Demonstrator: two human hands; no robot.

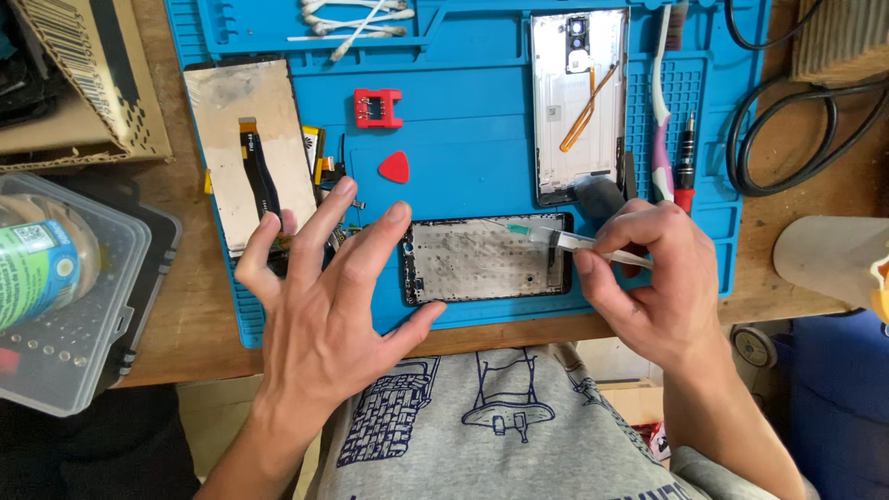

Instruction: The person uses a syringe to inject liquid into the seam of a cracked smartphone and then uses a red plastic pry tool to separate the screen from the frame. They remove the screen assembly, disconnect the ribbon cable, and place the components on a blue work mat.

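A dark phone frame [486, 260], with a pale inner plate, lies flat near the front edge of the blue work mat [463, 139], between the two hands. The right hand [653, 292] is closed in a pinch around a thin clear syringe [565, 243]; its thumb and first fingers press on the barrel, and the greenish tip points left over the upper right part of the frame. The left hand [324, 306] is wide open with fingers spread and holds nothing; the tip of its index finger and its thumb are at the left edge of the frame, but I cannot tell if they really touch it. Under the spread fingers, small parts and a flex cable are partly hidden. To the upper left lies a screen panel [250, 153] face down with an orange-black ribbon. In the middle of the mat are a small red square tool [378, 107] and a red triangular pick [394, 167]. Behind the frame stands a white back cover [576, 102] with an orange cable, and beside it a toothbrush [661, 102] and a red-handled screwdriver [684, 162]. Cotton swabs [356, 18] lie at the far edge. At the left, off the mat, a cardboard box [88, 74] carries a black barcode label, and a clear plastic container [69, 287] holds a round green-and-white labelled bottle [37, 268]. Black cables [796, 130] curl on the wooden table [194, 296] at the right.
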